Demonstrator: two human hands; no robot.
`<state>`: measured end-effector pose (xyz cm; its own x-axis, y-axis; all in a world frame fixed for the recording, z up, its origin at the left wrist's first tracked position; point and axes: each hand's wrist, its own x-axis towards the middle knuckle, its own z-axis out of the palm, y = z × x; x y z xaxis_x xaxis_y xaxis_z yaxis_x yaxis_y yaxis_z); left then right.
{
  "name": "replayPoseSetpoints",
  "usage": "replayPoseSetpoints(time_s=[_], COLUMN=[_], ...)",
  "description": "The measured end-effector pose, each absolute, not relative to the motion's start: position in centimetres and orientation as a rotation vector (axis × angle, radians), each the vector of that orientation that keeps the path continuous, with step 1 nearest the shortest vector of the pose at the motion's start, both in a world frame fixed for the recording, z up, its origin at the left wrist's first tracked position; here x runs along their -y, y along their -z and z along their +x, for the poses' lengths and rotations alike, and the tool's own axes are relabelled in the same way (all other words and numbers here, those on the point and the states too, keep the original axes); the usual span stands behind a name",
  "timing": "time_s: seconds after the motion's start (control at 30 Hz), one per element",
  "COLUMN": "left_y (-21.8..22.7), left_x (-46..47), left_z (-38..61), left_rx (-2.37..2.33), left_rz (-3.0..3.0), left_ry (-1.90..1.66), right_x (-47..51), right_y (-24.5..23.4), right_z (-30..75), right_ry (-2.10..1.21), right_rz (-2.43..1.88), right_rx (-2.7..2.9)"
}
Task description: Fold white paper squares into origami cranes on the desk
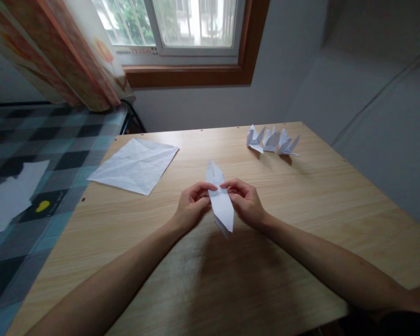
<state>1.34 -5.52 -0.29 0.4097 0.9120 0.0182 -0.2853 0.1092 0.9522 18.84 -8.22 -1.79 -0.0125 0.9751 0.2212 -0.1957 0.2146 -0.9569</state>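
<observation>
A white folded paper (222,208), long and pointed at its lower end, is held above the wooden table between both hands. Its far end splits into two narrow points. My left hand (195,204) pinches its left edge near the middle, index finger on top and thumb at the side. From the opposite edge, my right hand (247,201) grips it the same way, the two index fingertips close together. A loose flap hangs under the near end. The fingers beneath the paper are partly hidden.
Three folded paper cranes (271,142) stand at the table's far right. A creased square sheet (136,165) lies at the far left of the wooden table (322,205). Torn white paper (16,196) rests on the checked cloth (73,161) to the left. Behind are a window and a curtain (65,51).
</observation>
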Motion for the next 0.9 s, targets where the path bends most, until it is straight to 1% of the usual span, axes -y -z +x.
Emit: replayPoseSetpoints(time_s=[0.27, 0.6, 0.9], left_y=[0.47, 0.47, 0.05], left_x=[5.70, 5.42, 5.77], left_z=[1.67, 2.07, 1.97], left_rx=[-0.734, -0.730, -0.865], left_rz=[1.188, 1.189, 1.383], left_ry=[-1.042, -1.174, -1.135], right_x=[8.13, 8.14, 8.34], right_y=[1.19, 1.57, 1.39], right_z=[18.65, 18.08, 18.16], right_ry=[-1.028, -1.173, -1.243], right_rz=[-0.986, -0.936, -0.978], right_rx=[1.211, 1.078, 1.195])
